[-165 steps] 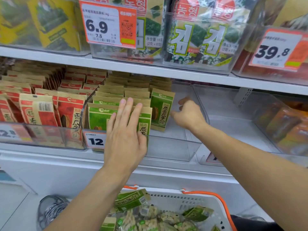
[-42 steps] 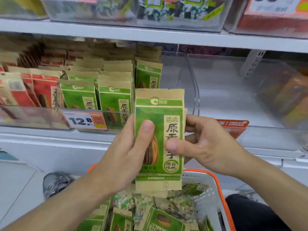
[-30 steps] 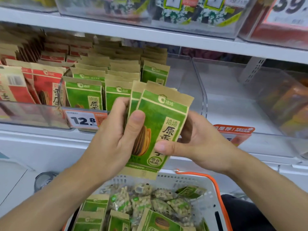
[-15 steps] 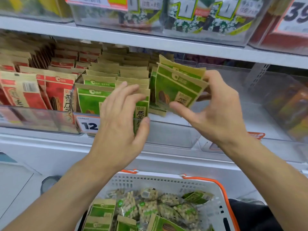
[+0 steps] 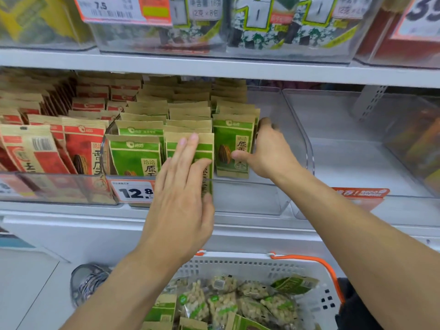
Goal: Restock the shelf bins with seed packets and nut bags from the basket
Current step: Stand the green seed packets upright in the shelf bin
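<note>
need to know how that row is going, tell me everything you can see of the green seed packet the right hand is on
The green seed packet is a flat pouch of kraft-looking paper with a green front panel, a white logo near the top, dark characters down its right side and a sunflower seed picture. It stands upright, facing out, heading the rightmost row in the clear bin, with more packets behind it. The right hand grips its right edge, thumb on the front. The left hand presses the neighbouring row, not this packet.

Right hand (image 5: 269,153) gripping green seed packet (image 5: 232,146) upright in clear bin (image 5: 250,198); left hand (image 5: 181,198) flat against neighbouring packets (image 5: 135,156).
</note>
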Action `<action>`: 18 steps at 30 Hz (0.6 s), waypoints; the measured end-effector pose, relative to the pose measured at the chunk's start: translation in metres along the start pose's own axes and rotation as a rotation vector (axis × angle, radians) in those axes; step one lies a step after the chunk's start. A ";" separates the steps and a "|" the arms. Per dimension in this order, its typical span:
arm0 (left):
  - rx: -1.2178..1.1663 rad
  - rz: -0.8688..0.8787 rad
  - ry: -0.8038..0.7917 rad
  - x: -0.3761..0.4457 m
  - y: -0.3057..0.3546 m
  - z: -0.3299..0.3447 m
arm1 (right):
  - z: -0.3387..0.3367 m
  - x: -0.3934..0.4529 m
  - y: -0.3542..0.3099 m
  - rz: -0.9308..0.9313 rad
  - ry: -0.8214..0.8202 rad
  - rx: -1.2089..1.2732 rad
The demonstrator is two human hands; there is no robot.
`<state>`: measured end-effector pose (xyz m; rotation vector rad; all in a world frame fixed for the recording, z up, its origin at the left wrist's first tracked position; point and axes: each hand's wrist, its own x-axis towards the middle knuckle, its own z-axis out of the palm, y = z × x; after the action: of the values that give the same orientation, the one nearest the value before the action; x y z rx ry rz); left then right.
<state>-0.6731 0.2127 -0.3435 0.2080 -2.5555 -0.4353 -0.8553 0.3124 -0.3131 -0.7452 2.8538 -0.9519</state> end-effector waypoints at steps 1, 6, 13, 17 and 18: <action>-0.001 -0.002 0.001 0.001 0.000 0.001 | 0.001 0.002 0.000 0.024 -0.008 0.009; -0.002 0.001 0.003 0.003 0.000 0.003 | 0.007 0.003 0.001 0.037 -0.031 0.194; 0.001 0.006 0.014 0.005 0.000 0.005 | 0.000 0.003 0.006 0.063 -0.001 0.283; 0.024 0.011 0.013 0.003 0.000 0.005 | 0.000 0.000 0.008 0.066 0.041 0.256; 0.029 0.012 0.013 0.002 0.000 0.005 | 0.002 -0.001 0.008 0.054 0.027 0.254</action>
<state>-0.6770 0.2139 -0.3461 0.2053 -2.5504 -0.3914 -0.8577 0.3172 -0.3190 -0.6301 2.6864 -1.2925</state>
